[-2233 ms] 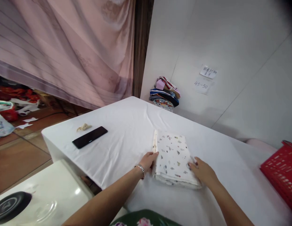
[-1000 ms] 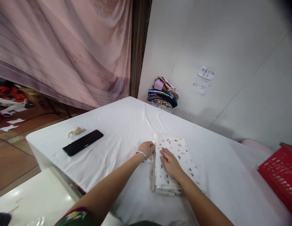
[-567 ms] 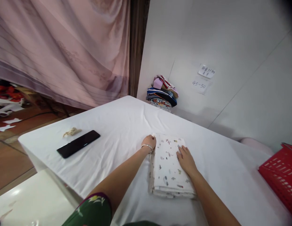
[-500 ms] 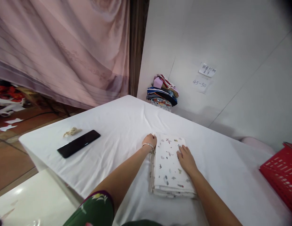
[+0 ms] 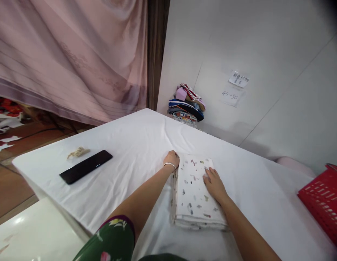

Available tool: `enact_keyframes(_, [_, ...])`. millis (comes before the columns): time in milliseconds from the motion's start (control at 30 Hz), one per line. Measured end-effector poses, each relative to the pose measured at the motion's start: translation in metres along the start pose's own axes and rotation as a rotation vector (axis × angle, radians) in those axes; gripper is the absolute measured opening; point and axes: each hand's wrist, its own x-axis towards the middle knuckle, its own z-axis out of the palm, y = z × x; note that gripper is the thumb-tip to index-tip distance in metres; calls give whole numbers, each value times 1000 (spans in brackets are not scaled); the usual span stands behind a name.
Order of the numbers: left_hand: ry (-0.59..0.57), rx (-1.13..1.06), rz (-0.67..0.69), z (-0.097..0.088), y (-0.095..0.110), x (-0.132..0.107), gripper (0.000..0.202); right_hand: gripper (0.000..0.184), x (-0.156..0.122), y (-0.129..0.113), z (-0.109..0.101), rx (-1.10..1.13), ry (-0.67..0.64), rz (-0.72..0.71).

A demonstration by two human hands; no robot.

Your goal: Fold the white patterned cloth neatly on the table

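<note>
A folded white cloth with small coloured prints (image 5: 190, 197) lies on the white-covered table (image 5: 136, 152) in front of me. My left hand (image 5: 171, 158), with a bracelet on the wrist, is at the cloth's far left corner with its fingers curled over the edge. My right hand (image 5: 214, 182) lies flat on top of the cloth near its right side, fingers stretched out.
A black phone (image 5: 86, 166) and a small beige scrap (image 5: 77, 152) lie on the table's left part. A stack of folded coloured clothes (image 5: 187, 106) sits at the far corner by the wall. A red plastic basket (image 5: 323, 201) stands at the right edge. A pink curtain (image 5: 70, 58) hangs to the left.
My right hand slid from the cloth's near right edge across its top and rests flat near the far right side. My left hand moved up the left edge to the far corner.
</note>
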Motion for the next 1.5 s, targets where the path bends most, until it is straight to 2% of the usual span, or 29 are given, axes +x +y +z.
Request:
enact_keyframes(300, [-102, 35, 39, -7, -1, 16, 27, 54, -2, -3, 0, -40, 14, -15])
enact_keyframes(633, [-100, -1, 22, -4, -2, 14, 27, 52, 11, 2, -9, -49, -32, -16])
enact_keyframes(733, [-107, -13, 33, -5, -3, 16, 23, 52, 18, -6, -14, -75, 1, -18])
enact_keyframes(867, [-80, -35, 48, -4, -4, 15, 22, 52, 27, -30, -18, -85, 20, -79])
enact_keyframes(1067, [-54, -58, 48, -2, -5, 13, 21, 50, 49, -62, -10, -71, 10, -180])
enact_keyframes(1300, [-58, -81, 44, -6, -13, 17, 20, 60, 64, -52, 4, -104, -31, -145])
enact_keyframes(1500, [-98, -86, 27, -10, -13, 20, 20, 61, 62, -54, 1, -103, -52, -122])
